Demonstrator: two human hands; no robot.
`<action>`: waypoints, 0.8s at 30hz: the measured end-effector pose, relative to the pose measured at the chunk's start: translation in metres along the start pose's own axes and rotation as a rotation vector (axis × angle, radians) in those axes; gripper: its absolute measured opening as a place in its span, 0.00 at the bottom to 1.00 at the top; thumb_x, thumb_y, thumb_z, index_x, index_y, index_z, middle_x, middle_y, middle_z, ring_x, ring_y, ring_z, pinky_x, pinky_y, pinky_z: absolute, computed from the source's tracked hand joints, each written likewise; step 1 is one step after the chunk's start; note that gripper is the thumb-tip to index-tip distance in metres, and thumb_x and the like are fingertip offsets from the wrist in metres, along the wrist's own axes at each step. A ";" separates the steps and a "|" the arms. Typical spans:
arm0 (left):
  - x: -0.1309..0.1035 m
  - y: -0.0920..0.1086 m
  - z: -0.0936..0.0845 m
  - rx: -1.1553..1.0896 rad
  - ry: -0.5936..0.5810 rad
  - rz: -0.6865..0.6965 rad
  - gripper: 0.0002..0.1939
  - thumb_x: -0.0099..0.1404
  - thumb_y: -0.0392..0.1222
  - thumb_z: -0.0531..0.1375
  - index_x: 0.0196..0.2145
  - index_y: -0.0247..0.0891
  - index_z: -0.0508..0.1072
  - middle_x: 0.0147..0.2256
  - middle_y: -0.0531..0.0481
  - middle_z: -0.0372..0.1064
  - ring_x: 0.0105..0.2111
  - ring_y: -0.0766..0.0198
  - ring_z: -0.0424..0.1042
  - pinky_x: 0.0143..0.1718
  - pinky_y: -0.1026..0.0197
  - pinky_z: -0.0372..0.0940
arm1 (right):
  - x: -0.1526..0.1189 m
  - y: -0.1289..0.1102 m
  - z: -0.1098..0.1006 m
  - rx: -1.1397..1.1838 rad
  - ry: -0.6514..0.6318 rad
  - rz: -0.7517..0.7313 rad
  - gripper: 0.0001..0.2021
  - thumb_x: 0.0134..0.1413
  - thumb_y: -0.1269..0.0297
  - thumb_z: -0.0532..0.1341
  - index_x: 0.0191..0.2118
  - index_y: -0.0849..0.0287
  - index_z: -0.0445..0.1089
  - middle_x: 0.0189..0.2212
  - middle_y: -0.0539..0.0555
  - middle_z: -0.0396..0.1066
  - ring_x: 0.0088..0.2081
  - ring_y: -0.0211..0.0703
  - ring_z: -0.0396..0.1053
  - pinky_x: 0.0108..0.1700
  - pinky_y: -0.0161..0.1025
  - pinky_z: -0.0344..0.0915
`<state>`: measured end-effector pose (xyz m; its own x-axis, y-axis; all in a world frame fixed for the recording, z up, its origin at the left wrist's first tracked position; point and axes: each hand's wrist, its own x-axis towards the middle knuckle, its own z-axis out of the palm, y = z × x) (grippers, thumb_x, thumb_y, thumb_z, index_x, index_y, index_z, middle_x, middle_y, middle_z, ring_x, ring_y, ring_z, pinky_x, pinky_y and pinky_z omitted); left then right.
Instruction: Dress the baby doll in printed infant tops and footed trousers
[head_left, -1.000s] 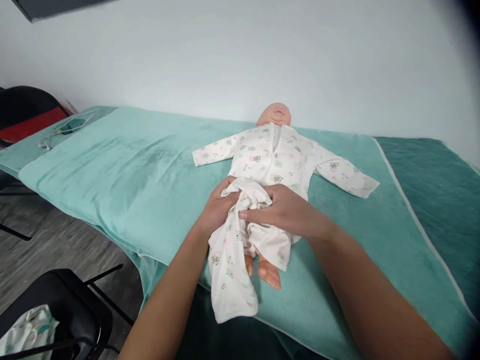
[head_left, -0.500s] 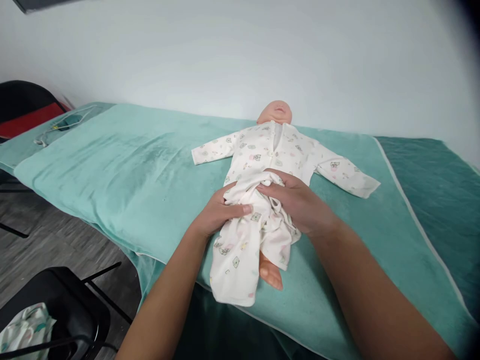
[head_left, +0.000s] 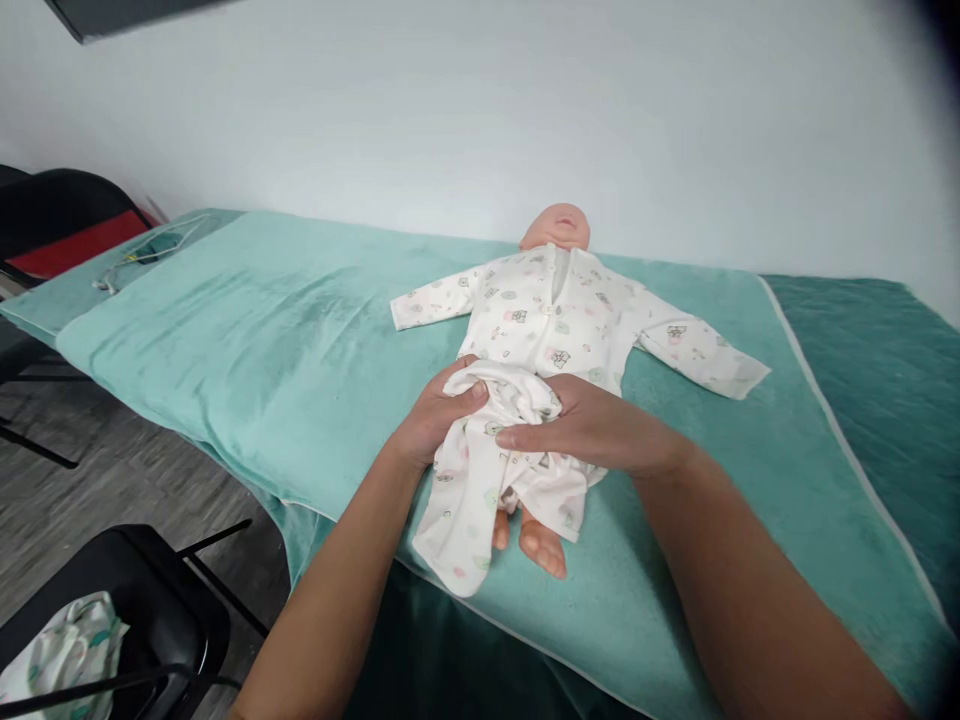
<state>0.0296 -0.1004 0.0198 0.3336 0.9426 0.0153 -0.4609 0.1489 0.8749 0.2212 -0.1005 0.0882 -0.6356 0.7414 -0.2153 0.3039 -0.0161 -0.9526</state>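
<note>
A baby doll point(head_left: 564, 228) lies on its back in a white printed long-sleeved top point(head_left: 517, 300), both sleeves spread wide. Over its legs, white printed baby pants point(head_left: 469, 500) are bunched at the waist. My left hand point(head_left: 439, 415) grips the gathered cloth on one side, thumb on top. On the other side my right hand point(head_left: 592, 425) pinches the same pants, its thumb lying across the folds. One leg of the pants hangs flat toward the near edge. The doll's feet point(head_left: 541, 545) show below the cloth; the rest of its legs is hidden.
A teal cover point(head_left: 262, 330) spreads over the table against a white wall. Cords point(head_left: 131, 258) lie at its far left end. A black chair point(head_left: 165, 620) holding a printed cloth point(head_left: 71, 650) stands at lower left; another chair point(head_left: 71, 225) is beyond.
My right hand has moved down and left on the bunched pants, and my left hand has shifted up slightly. The hanging pant leg has swung left, uncovering part of a second foot.
</note>
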 end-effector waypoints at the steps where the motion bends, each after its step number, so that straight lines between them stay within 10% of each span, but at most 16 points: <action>1: 0.000 0.000 0.000 0.017 0.006 0.006 0.18 0.57 0.52 0.69 0.36 0.38 0.73 0.30 0.52 0.71 0.30 0.65 0.70 0.33 0.62 0.64 | 0.000 0.002 0.001 0.062 0.033 -0.009 0.17 0.51 0.59 0.69 0.47 0.55 0.78 0.40 0.52 0.80 0.42 0.50 0.77 0.45 0.43 0.71; 13: 0.003 -0.009 -0.012 0.066 -0.115 -0.051 0.27 0.47 0.49 0.74 0.44 0.35 0.78 0.39 0.42 0.79 0.43 0.49 0.77 0.45 0.52 0.71 | 0.006 0.005 0.012 0.312 0.275 -0.068 0.17 0.53 0.57 0.69 0.48 0.57 0.77 0.41 0.55 0.79 0.42 0.49 0.77 0.42 0.42 0.72; 24: -0.001 0.000 -0.002 -0.078 0.097 -0.042 0.22 0.45 0.53 0.75 0.32 0.37 0.75 0.28 0.49 0.76 0.39 0.50 0.77 0.40 0.53 0.72 | 0.000 0.000 0.000 -0.030 0.038 -0.030 0.15 0.46 0.60 0.72 0.43 0.53 0.79 0.35 0.50 0.79 0.39 0.49 0.76 0.41 0.41 0.71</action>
<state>0.0279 -0.1007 0.0188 0.2744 0.9590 -0.0713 -0.5119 0.2085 0.8333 0.2206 -0.1006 0.0882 -0.6176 0.7662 -0.1774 0.3062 0.0265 -0.9516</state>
